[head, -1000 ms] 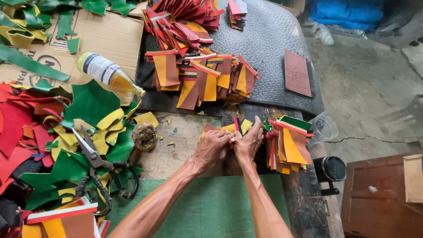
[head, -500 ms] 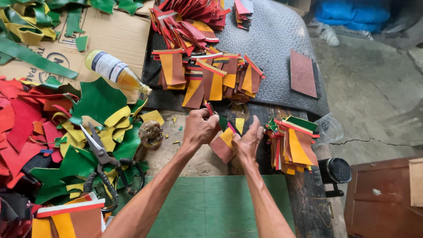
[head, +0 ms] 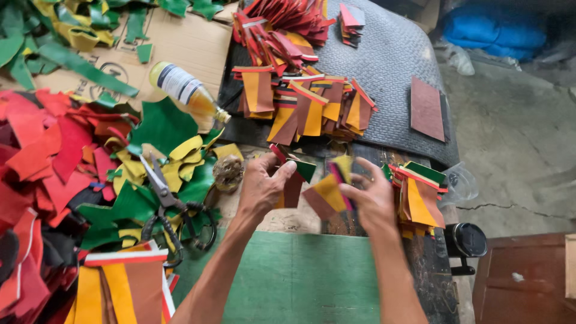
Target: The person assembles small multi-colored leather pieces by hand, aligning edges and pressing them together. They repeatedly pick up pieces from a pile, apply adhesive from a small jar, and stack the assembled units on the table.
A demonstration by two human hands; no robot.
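Observation:
My left hand grips a striped leather piece with brown, green and red bands, held just above the wooden board. My right hand holds a second striped piece of yellow, brown and pink; it looks blurred. The two pieces are apart, a small gap between them. To the right of my right hand lies a small stack of striped pieces. A larger heap of the same pieces lies beyond my hands on the dark textured mat.
Scissors lie among red, green and yellow leather scraps on the left. A bottle of yellow liquid rests on cardboard. A green sheet lies near me, a brown rectangle on the mat, a black round object at right.
My hands rose from the board and drew apart. The bundle they held together is now split, one striped piece in each hand.

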